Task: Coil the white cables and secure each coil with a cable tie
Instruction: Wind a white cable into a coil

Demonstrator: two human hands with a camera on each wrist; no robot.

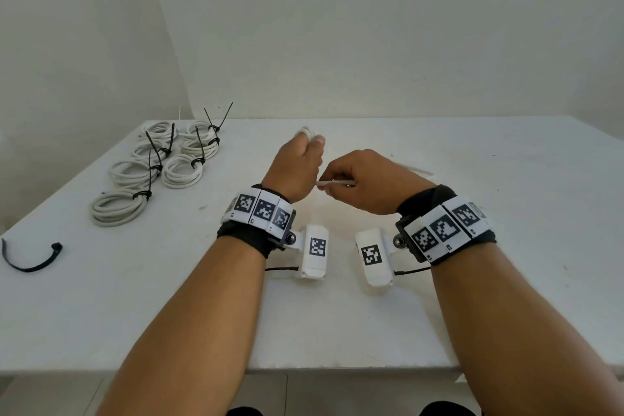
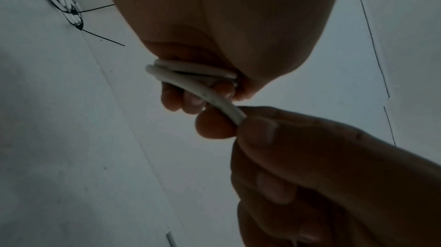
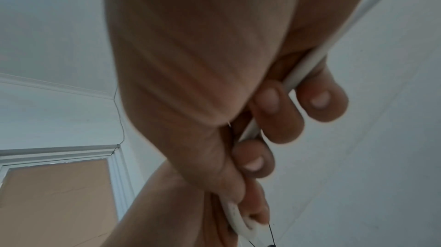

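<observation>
Both of the person's hands are raised just above the white surface (image 1: 371, 314), close together near its middle. The left hand (image 1: 297, 165) is clenched around a small bundle of white cable (image 2: 190, 74); the left wrist view shows a couple of loops lying against the palm with the fingers (image 2: 190, 100) curled in over them, and from the head view a bit of loop pokes out above the knuckles. From that bundle a single strand runs across to the right hand (image 1: 364, 182), which grasps it: the thumb and forefinger pinch the strand where it leaves the left hand, and the remaining fingers (image 3: 279, 117) wrap around it further along. In the right wrist view the cable passes on through the palm and out beyond the heel of the hand, towards the right side of the surface.

At the far left of the surface lies a cluster of finished coils (image 1: 162, 165), each cinched with a black cable tie (image 1: 152, 172) whose tail sticks up. They lie well apart from the hands. Nearer the left edge a loose black tie (image 1: 30, 263) lies curved by itself.
</observation>
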